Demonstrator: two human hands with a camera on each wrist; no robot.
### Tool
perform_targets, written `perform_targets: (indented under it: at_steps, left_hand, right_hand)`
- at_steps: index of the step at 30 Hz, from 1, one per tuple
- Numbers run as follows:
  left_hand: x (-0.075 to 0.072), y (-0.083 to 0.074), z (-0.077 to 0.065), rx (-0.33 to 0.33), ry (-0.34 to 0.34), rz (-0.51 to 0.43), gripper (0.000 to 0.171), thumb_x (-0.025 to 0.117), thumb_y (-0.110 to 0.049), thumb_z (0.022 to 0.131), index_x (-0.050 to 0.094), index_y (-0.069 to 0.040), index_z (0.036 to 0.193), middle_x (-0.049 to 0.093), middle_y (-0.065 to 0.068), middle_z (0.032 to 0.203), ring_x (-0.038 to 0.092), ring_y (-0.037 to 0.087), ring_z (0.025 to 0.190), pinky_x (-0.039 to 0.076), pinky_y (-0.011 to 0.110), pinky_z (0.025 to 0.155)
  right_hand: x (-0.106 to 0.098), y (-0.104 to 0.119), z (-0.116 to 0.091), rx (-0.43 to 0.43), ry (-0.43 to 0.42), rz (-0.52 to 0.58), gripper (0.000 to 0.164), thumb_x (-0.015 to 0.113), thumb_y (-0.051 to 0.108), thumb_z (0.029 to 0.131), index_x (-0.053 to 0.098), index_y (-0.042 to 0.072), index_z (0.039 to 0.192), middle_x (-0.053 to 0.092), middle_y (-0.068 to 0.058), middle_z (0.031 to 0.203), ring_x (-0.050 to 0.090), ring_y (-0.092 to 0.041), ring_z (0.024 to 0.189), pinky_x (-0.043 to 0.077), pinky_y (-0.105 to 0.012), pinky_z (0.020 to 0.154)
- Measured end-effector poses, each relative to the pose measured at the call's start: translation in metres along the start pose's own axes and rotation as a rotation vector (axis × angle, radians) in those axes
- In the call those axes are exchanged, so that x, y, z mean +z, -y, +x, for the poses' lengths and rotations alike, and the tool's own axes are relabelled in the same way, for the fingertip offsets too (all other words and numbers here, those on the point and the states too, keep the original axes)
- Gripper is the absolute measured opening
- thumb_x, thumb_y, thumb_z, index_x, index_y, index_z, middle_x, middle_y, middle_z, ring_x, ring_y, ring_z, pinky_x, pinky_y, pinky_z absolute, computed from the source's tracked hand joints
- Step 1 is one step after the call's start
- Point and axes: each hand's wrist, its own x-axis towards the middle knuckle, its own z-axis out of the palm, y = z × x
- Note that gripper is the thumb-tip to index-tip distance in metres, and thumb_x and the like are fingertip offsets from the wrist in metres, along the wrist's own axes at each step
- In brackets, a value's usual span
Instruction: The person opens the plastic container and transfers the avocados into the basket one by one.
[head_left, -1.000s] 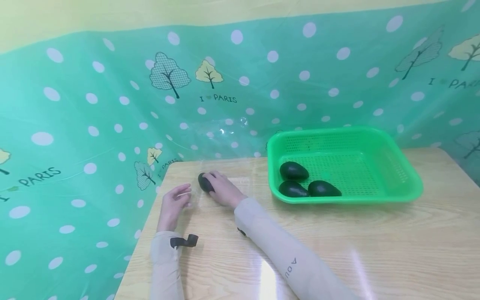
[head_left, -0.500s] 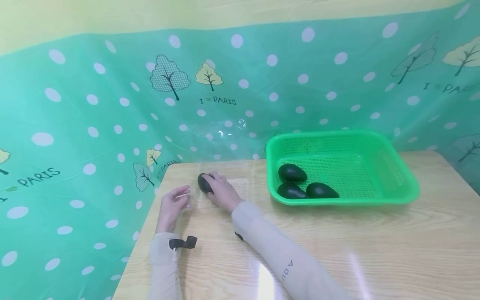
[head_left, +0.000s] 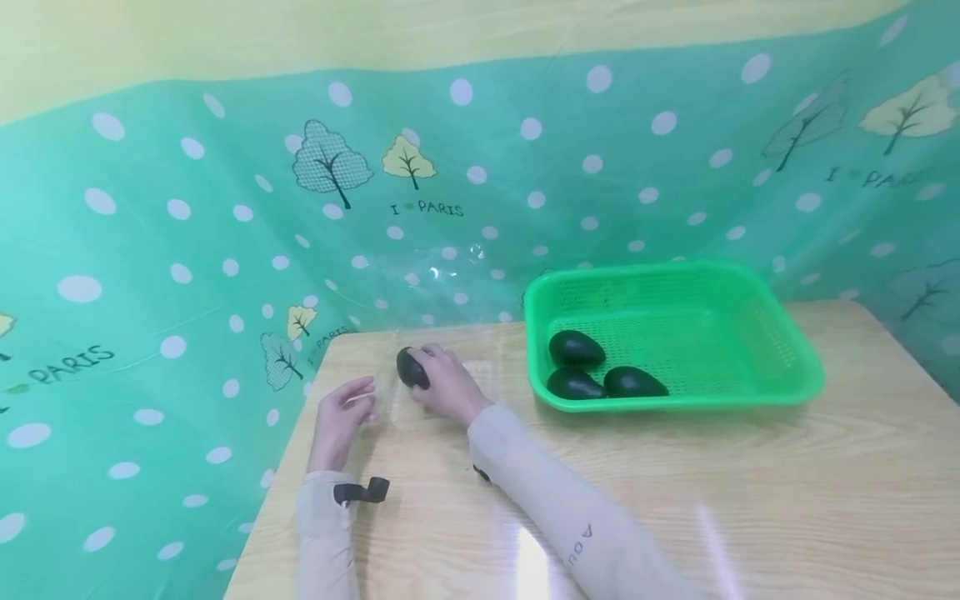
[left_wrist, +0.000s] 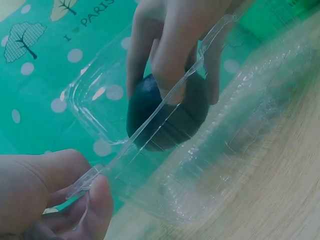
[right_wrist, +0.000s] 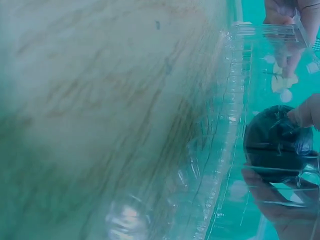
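Observation:
My right hand [head_left: 450, 387] holds a dark avocado [head_left: 412, 368] from above, fingers curled round it, at the table's far left. In the left wrist view, the avocado [left_wrist: 167, 117] hangs within a clear plastic clamshell box [left_wrist: 220, 192], seen partly through its wall. My left hand [head_left: 337, 421] pinches the box's edge between thumb and fingers, as the left wrist view shows. The box's raised lid [left_wrist: 82, 95] leans toward the backdrop. In the right wrist view, the avocado [right_wrist: 277, 145] shows through the ribbed plastic.
To the right stands a green plastic basket [head_left: 675, 403] holding three avocados: one behind [head_left: 576, 348], two along the front wall [head_left: 633, 382]. A polka-dot green sheet [head_left: 225, 192] hangs behind the wooden table [head_left: 675, 500] and along its left side.
The head view has shifted slightly. Against the box, the right hand and avocado have moved a little to the right and away. The left hand keeps its pinch.

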Motion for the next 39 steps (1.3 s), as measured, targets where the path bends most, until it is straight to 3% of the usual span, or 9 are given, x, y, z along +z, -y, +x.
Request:
perform_targets:
  at_steps: [11,24,39]
  left_hand:
    - [-0.003,0.001,-0.002,0.001,0.005,0.014,0.047,0.057,-0.005,0.095,0.051,-0.003,0.142,0.052,0.020,0.140,0.064,0.018,0.104,0.058,0.022,0.078]
    - [-0.004,0.001,0.000,0.003,0.008,0.038,0.048,0.058,-0.007,0.095,0.051,-0.005,0.142,0.053,0.018,0.140,0.063,0.023,0.107,0.058,0.020,0.078]
    - [-0.003,-0.002,-0.001,0.008,0.025,0.029,0.047,0.058,-0.006,0.096,0.050,-0.003,0.143,0.051,0.020,0.141,0.064,0.016,0.100,0.058,0.020,0.077]
  right_hand:
    - [-0.008,-0.001,-0.006,-0.051,-0.076,0.051,0.068,0.074,0.021,0.083,0.049,0.017,0.146,0.053,-0.008,0.140,0.054,-0.027,0.127,0.046,-0.041,0.108]
    - [-0.039,0.002,-0.018,-0.059,-0.136,0.071,0.068,0.073,0.024,0.084,0.047,0.022,0.147,0.049,-0.005,0.146,0.049,-0.023,0.132,0.047,-0.042,0.107]
    - [-0.070,-0.003,-0.034,-0.074,-0.196,0.134,0.066,0.073,0.021,0.084,0.049,0.021,0.145,0.049,-0.003,0.146,0.051,-0.025,0.131,0.049,-0.041,0.106]
